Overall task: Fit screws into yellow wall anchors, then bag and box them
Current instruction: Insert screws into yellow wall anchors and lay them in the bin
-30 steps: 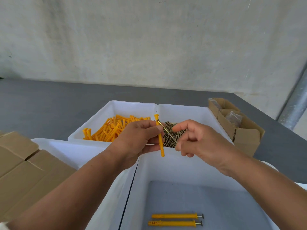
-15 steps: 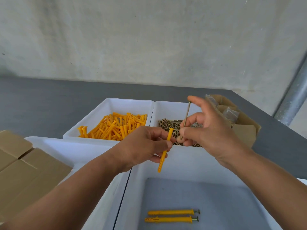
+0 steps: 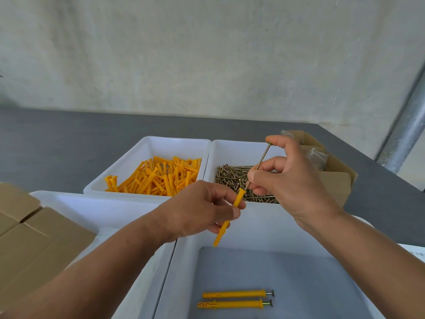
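Insertion is just beginning. The right grip (image 3: 287,178) is pinching a long screw (image 3: 262,157), with one fingertip capping its head and the others closing on the lower shank, and the point is sitting at the open mouth of a yellow anchor (image 3: 239,199). The left grip (image 3: 197,210) is curling round that anchor at its middle and holding it tilted, collar up and split end hanging down. Both are hovering over the near white tray (image 3: 264,226), where two finished pieces (image 3: 236,293) are lying side by side near the front.

Behind the hands, toward the far edge of the worktop (image 3: 69,146), a tray of loose anchors (image 3: 161,178) is standing just beside a tray of loose screws (image 3: 232,178). A closed cardboard box (image 3: 34,245) is sitting at the left edge, and an open box (image 3: 333,176) holding clear bags is standing toward the right edge.

The next move is probably calling for the screw to be lined up with the anchor's axis and pushed straight down while the left grip is holding firm; a slanted entry could be jamming it.

Half a second ago the screw was being held upright, clear of the anchor; now its point is meeting the collar.
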The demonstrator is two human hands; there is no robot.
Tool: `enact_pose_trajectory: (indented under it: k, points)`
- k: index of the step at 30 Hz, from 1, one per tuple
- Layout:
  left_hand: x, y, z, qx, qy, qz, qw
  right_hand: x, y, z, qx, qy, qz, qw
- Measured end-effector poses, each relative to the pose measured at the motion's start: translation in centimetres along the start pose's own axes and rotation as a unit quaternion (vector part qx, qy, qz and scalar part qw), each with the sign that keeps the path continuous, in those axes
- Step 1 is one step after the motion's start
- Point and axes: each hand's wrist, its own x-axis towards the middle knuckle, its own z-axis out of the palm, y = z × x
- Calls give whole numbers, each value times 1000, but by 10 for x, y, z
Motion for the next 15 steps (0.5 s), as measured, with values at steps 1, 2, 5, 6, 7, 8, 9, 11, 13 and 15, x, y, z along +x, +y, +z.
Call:
enact_pose_trajectory:
  k: [1, 2, 5, 6, 7, 8, 9, 11, 13, 15]
  points:
    - [0, 0, 0, 3, 0, 0, 1000, -1, 0, 0, -8, -2, 1, 1000]
    - [0, 0, 1, 6, 0, -1, 1000, -1, 0, 1, -15, -4, 2, 1000]
    - [0, 0, 1, 14, 4, 0, 1000, -3, -1, 1, -35, -12, 6, 999]
    - [0, -1, 1, 17, 8, 0, 1000, -3, -1, 1, -35, -16, 13, 999]
    - [0, -1, 1, 19, 12, 0, 1000, -3, -1, 1, -36, -23, 21, 999]
    - [1, -2, 1, 21, 15, -1, 1000, -3, -1, 1, -40, -32, 29, 998]
    - [1, -2, 1, 25, 16, -1, 1000, -3, -1, 0, -47, -42, 34, 997]
    - [2, -3, 2, 36, 18, 1, 999, -4, -1, -2, -59, -66, 39, 995]
    - [3, -4, 2, 50, 21, 5, 999, -4, -1, -4, -75, -90, 39, 992]
    - [3, -5, 2, 67, 25, 9, 997, -4, -1, -7, -115, -116, 34, 986]
